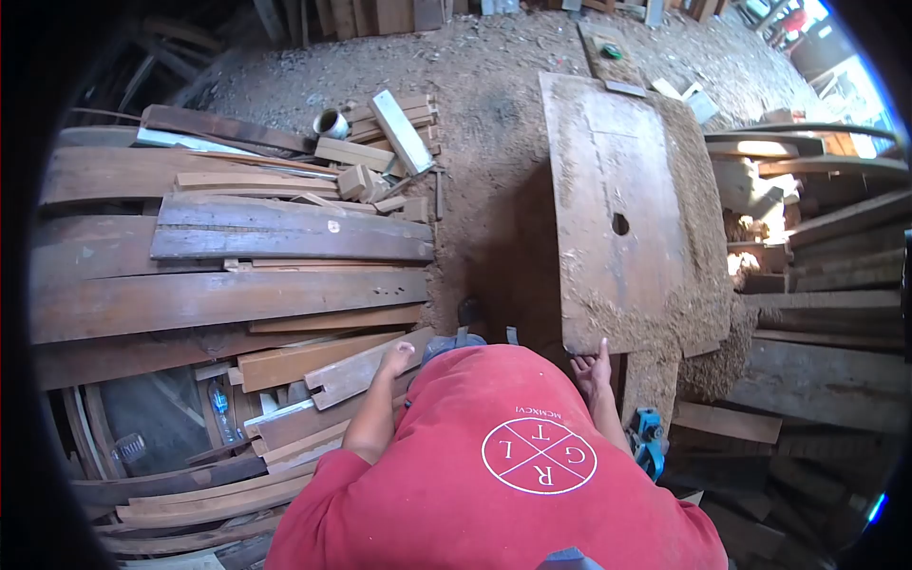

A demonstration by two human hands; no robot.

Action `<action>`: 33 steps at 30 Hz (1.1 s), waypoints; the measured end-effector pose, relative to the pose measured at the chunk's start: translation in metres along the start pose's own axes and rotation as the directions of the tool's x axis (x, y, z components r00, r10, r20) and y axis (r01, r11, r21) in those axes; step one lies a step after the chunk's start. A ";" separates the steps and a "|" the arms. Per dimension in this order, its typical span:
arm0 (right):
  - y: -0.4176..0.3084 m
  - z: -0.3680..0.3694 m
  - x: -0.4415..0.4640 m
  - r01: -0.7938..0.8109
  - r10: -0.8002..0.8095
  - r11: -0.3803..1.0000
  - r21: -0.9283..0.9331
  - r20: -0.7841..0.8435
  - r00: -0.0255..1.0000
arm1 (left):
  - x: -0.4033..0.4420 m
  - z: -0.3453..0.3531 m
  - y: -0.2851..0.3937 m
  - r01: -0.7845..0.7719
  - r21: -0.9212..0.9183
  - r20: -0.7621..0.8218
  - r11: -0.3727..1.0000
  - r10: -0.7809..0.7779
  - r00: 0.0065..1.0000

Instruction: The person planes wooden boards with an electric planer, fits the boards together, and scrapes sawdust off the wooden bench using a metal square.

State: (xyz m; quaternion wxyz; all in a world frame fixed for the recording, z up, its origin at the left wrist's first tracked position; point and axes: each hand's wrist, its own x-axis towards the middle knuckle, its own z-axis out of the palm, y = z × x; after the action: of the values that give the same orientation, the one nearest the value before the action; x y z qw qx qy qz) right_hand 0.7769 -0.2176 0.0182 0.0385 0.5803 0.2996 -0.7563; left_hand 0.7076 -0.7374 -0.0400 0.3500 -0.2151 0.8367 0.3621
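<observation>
My left hand [397, 360] is curled closed above a light notched board [356, 373] on the left; whether anything is inside its fingers is hidden. My right hand [594, 370] has its fingers apart at the near edge of a wide wooden panel [617, 180], with a fingertip at or just over that edge. Wood shavings lie across the panel, which has a dark hole [620, 224] near its middle. A blue-green power tool [649, 444] sits to the right of my right forearm, partly hidden.
Stacked long planks [228, 299] fill the left side, with offcuts [375, 142] and a paint-stained can [331, 123] beyond. A shavings heap [717, 366] hangs by the panel's right side. More boards [826, 380] lie right. A green round object [612, 52] rests on a far board.
</observation>
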 end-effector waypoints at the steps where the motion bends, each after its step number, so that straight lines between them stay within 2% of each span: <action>1: 0.000 -0.001 0.013 -0.002 0.002 0.997 0.076 -0.011 1.000 | 0.005 -0.015 0.016 0.018 -0.038 -0.001 0.999 -0.018 1.000; 2: -0.001 0.004 0.015 0.027 -0.024 0.992 0.126 -0.025 0.999 | 0.013 -0.031 0.023 -0.037 0.042 -0.005 0.998 0.038 0.999; 5: -0.001 0.022 0.029 0.085 -0.055 0.955 0.283 -0.112 0.992 | 0.043 -0.068 0.028 -0.023 0.081 -0.035 0.996 0.026 0.999; 7: 0.007 0.030 0.034 0.226 -0.172 0.947 0.228 -0.235 0.957 | 0.048 -0.091 0.045 0.006 0.101 -0.052 0.995 -0.001 0.999; 9: 0.016 0.023 0.048 0.268 -0.214 0.940 0.210 -0.246 0.945 | 0.067 -0.108 0.042 -0.041 0.003 -0.162 0.999 0.041 0.986; 10: 0.020 0.018 0.054 0.311 -0.257 0.930 0.196 -0.260 0.931 | 0.095 -0.109 0.023 0.064 -0.038 -0.116 0.997 -0.068 0.991; 11: 0.020 0.017 0.056 0.310 -0.255 0.929 0.201 -0.256 0.932 | 0.095 -0.114 0.030 0.062 -0.036 -0.121 0.997 -0.066 0.990; 13: 0.020 0.015 0.052 0.258 -0.209 0.917 0.305 -0.186 0.960 | 0.098 -0.119 0.057 0.210 -0.346 0.025 0.914 -0.215 0.976; 14: 0.020 0.016 0.048 0.258 -0.205 0.907 0.333 -0.185 0.961 | 0.102 -0.119 0.068 0.229 -0.404 0.086 0.886 -0.213 0.973; 16: 0.021 0.025 0.038 0.315 -0.242 0.882 0.351 -0.236 0.941 | 0.115 -0.117 0.097 0.237 -0.326 0.127 0.915 -0.206 0.970; 18: 0.019 0.035 0.027 0.392 -0.307 0.851 0.350 -0.275 0.911 | 0.136 -0.108 0.146 0.223 -0.231 0.177 0.947 -0.185 0.967; 21: 0.020 0.044 0.024 0.401 -0.281 0.812 0.424 -0.318 0.906 | 0.166 -0.091 0.233 0.165 -0.168 0.220 0.972 -0.126 0.967; 23: 0.024 0.043 0.025 0.452 -0.323 0.791 0.412 -0.346 0.881 | 0.184 -0.067 0.303 0.029 -0.326 0.362 0.945 0.097 0.927; 25: 0.022 0.050 0.024 0.498 -0.357 0.766 0.405 -0.376 0.855 | 0.200 -0.037 0.373 -0.028 -0.371 0.449 0.928 0.206 0.869; 28: 0.017 0.055 0.012 0.425 -0.250 0.801 0.421 -0.410 0.877 | 0.215 0.013 0.471 -0.040 -0.365 0.546 0.930 0.249 0.800; 30: 0.016 0.056 0.019 0.443 -0.235 0.782 0.439 -0.450 0.861 | 0.221 0.055 0.528 0.085 -0.508 0.541 0.857 0.241 0.806; 33: 0.018 0.057 0.018 0.456 -0.224 0.774 0.438 -0.484 0.846 | 0.244 0.095 0.578 0.145 -0.609 0.586 0.780 0.318 0.745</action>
State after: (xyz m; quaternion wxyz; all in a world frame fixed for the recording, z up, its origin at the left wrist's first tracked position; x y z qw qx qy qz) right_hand 0.7295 -0.2553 0.0033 -0.3292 0.6451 0.1788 -0.6660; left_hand 0.2322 -0.3183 -0.0049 0.5134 -0.1334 0.5002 0.6844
